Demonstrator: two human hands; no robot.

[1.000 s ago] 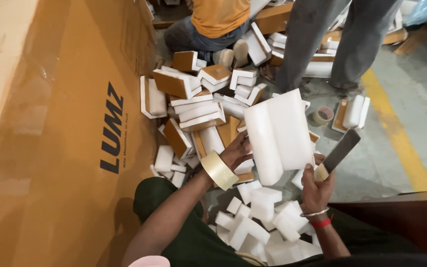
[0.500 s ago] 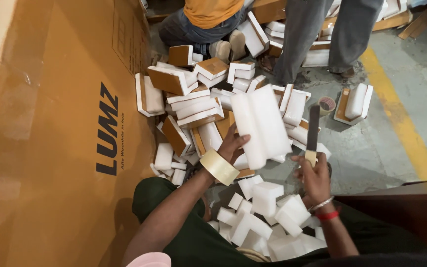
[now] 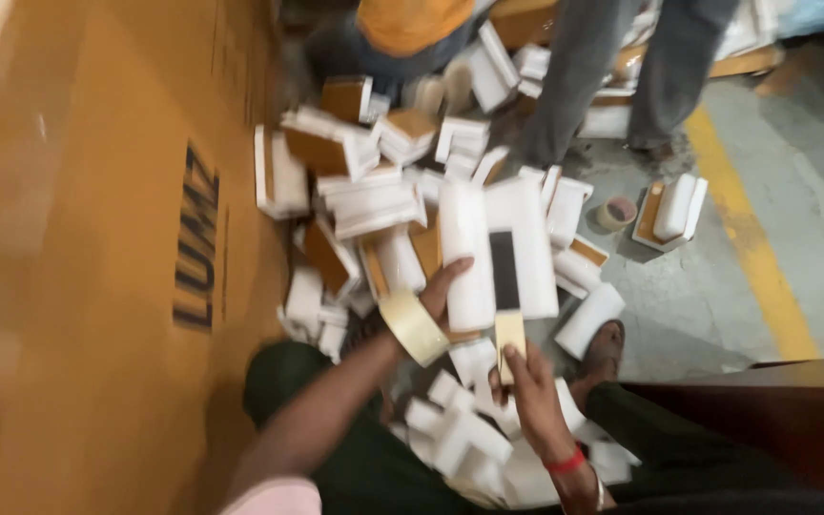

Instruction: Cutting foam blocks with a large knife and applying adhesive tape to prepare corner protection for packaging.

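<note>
Fingers of the left hand (image 3: 442,286) wrap the lower edge of a white foam block (image 3: 498,248), holding it upright over the heap, while a roll of tape (image 3: 413,327) rides around that wrist like a bangle. The right hand (image 3: 525,377) is closed on the pale handle of a knife (image 3: 505,291), whose dark blade lies flat against the face of the block, pointing away from the person.

From the head camera (the only view, and a blurred one) the blade sits just beside the left fingertips, so a slip along the foam could, I judge, run the edge into them. The block is held only at its bottom and stands tall; a sideways push from the blade might tip it out of the grip and into the pile of foam pieces (image 3: 364,191) below. The person's sandalled foot (image 3: 606,348) rests near that pile, under the hands, and a dropped knife would fall toward it. Two other people's legs (image 3: 612,76) stand close beyond the heap, within reach of a swung blade. A big cardboard box (image 3: 97,286) walls in the left side, leaving little elbow room.
</note>
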